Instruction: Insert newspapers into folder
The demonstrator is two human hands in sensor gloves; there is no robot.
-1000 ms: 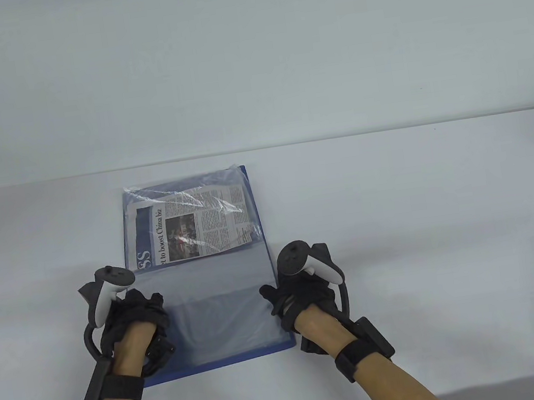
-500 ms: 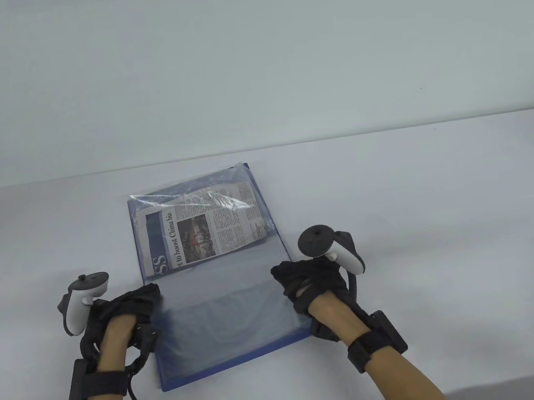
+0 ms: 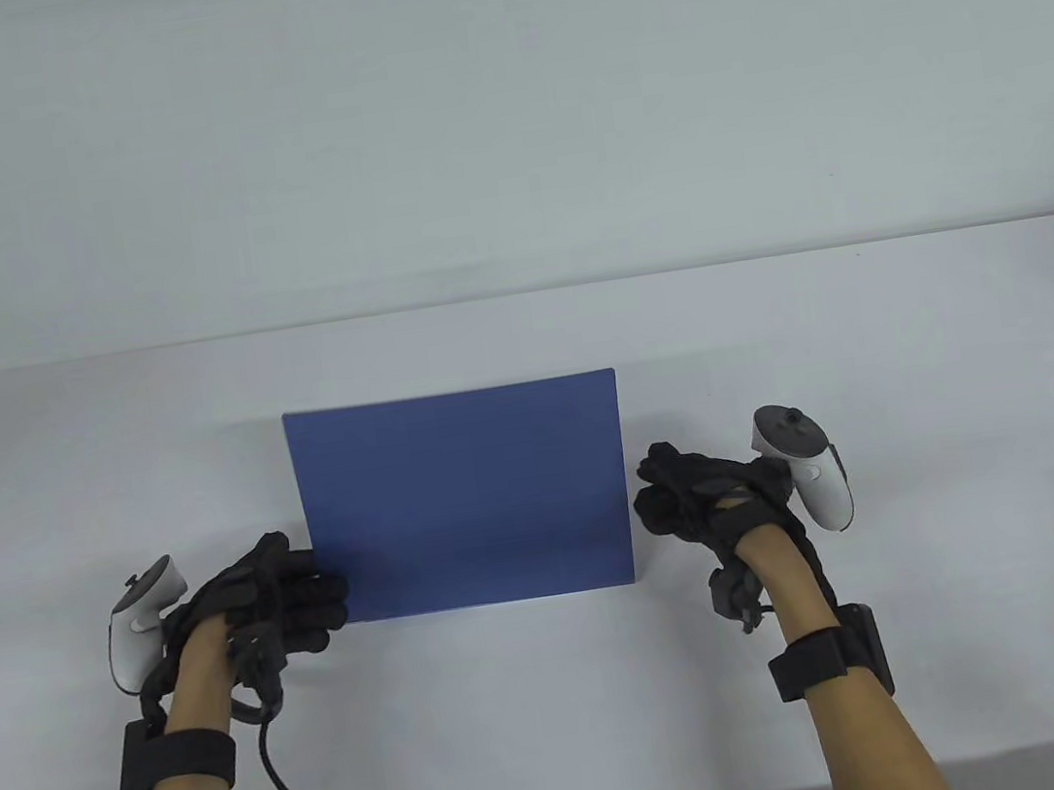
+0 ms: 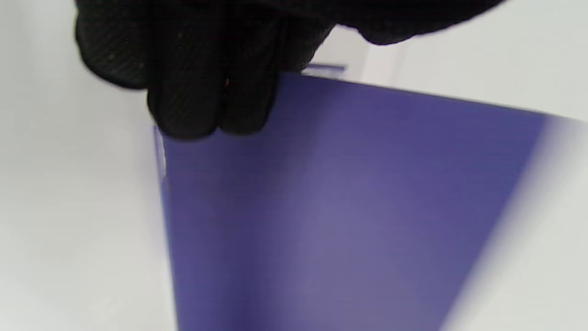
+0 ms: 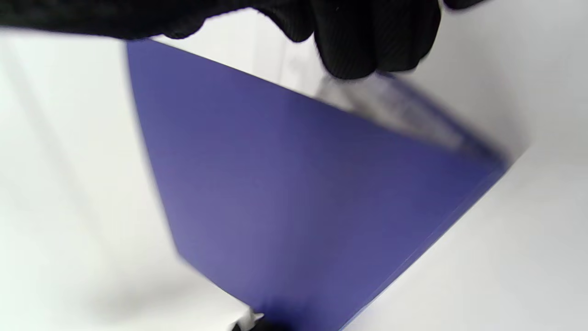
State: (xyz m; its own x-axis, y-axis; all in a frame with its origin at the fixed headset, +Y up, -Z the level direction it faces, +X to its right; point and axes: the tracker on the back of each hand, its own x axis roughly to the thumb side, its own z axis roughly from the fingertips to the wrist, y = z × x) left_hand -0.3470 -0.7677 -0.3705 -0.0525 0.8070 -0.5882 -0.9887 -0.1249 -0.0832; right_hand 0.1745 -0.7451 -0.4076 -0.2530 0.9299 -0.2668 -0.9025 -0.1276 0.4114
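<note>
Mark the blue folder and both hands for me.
blue folder (image 3: 463, 497): table view, middle of its blue cover.
left hand (image 3: 257, 599): table view, back of the glove, at the folder's left edge.
right hand (image 3: 709, 502): table view, back of the glove, at the folder's right edge.

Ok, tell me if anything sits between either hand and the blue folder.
Nothing visible does. The left hand grips the folder at its left edge, and the right hand is at its right edge. No newspaper shows.
</note>
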